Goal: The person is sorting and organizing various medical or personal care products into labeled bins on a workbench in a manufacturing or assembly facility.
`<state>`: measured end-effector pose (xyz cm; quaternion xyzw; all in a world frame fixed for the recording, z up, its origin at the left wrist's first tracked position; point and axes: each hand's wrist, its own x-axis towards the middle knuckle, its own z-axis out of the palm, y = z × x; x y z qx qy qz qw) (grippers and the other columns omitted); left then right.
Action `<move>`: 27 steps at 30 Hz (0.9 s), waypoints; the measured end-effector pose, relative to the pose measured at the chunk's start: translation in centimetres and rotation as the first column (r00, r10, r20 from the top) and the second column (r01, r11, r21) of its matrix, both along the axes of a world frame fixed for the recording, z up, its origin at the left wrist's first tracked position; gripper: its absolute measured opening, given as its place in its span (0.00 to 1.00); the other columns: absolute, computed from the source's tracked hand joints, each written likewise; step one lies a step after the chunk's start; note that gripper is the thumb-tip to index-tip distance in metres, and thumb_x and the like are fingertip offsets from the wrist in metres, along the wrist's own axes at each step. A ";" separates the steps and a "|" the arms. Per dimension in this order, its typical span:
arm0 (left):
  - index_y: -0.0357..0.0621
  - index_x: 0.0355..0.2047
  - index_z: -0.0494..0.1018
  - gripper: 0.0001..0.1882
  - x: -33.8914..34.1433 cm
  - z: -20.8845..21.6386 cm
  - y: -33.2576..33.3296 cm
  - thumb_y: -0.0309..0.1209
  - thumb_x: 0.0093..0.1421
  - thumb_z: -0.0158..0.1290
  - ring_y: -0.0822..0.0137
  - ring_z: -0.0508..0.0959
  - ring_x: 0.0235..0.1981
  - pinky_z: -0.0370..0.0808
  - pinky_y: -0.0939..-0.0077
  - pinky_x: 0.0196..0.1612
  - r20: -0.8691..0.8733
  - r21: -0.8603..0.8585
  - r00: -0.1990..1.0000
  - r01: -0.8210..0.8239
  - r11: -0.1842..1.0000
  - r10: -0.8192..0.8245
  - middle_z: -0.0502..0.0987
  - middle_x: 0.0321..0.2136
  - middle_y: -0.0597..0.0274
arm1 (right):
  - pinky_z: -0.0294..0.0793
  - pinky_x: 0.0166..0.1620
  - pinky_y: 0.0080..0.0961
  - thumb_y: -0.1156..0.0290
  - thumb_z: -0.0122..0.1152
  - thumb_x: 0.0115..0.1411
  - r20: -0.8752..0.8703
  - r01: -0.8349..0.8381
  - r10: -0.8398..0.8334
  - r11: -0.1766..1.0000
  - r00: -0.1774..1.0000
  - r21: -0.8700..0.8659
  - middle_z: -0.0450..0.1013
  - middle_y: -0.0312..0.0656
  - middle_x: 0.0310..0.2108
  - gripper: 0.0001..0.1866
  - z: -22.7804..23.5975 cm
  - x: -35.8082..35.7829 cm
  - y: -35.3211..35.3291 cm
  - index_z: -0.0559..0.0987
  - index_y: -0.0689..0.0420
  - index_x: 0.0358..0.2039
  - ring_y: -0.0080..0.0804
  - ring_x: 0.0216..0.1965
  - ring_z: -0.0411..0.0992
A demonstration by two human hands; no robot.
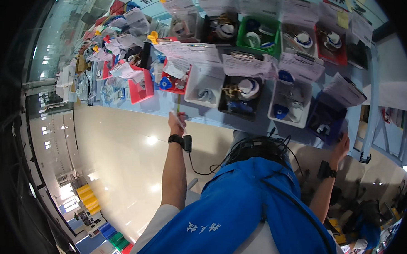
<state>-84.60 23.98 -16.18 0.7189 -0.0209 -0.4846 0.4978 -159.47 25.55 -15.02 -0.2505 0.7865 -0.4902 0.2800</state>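
My left hand [176, 123] is closed at the table's near edge, below the red bin [182, 88]. A thin yellow-green stick [179, 103] points away from its fingers, and a whitish piece, too small to make out, lies along them. At the far right of the front row, my right hand [341, 149] curls against the near right corner of a dark blue bin [319, 132]; its fingertips are partly hidden. Inside that bin lies a white dental model [323, 129], and a clipboard with paper [342, 91] leans over its back.
Along the blue table [203, 116] stand two rows of bins with clipboards, among them a white bin [194, 99], a black bin [240, 115], a grey bin [290, 120] and a green bin [240, 39]. Packages crowd the left. A cable [205, 173] hangs from my left wrist.
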 end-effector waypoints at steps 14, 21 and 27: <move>0.35 0.29 0.77 0.34 2.8 -0.4 -4.9 0.59 0.68 0.45 0.68 0.69 0.09 0.58 0.74 0.10 -0.149 0.082 0.884 0.457 0.886 -0.442 0.78 0.18 0.54 | 0.79 0.40 0.40 0.55 0.47 0.72 -0.247 0.122 -0.060 0.962 0.967 0.244 0.76 0.47 0.47 0.26 -23.8 -9.0 10.1 0.72 0.60 0.62 0.46 0.46 0.74; 0.39 0.35 0.72 0.19 3.3 2.1 -4.7 0.44 0.70 0.43 0.69 0.74 0.12 0.63 0.75 0.11 -0.013 0.107 0.894 0.446 0.889 -0.447 0.83 0.25 0.49 | 0.79 0.38 0.41 0.56 0.47 0.72 0.010 0.028 -0.034 0.930 0.999 0.365 0.76 0.46 0.45 0.25 -24.0 -6.4 6.1 0.71 0.59 0.63 0.46 0.46 0.74; 0.35 0.44 0.72 0.16 2.7 1.2 -5.5 0.36 0.70 0.43 0.65 0.74 0.13 0.67 0.69 0.12 -0.104 0.146 0.882 0.470 0.871 -0.459 0.83 0.26 0.47 | 0.79 0.37 0.42 0.57 0.46 0.72 0.129 0.029 -0.103 0.876 0.986 0.481 0.77 0.45 0.44 0.25 -21.5 -7.2 4.8 0.70 0.58 0.63 0.46 0.45 0.74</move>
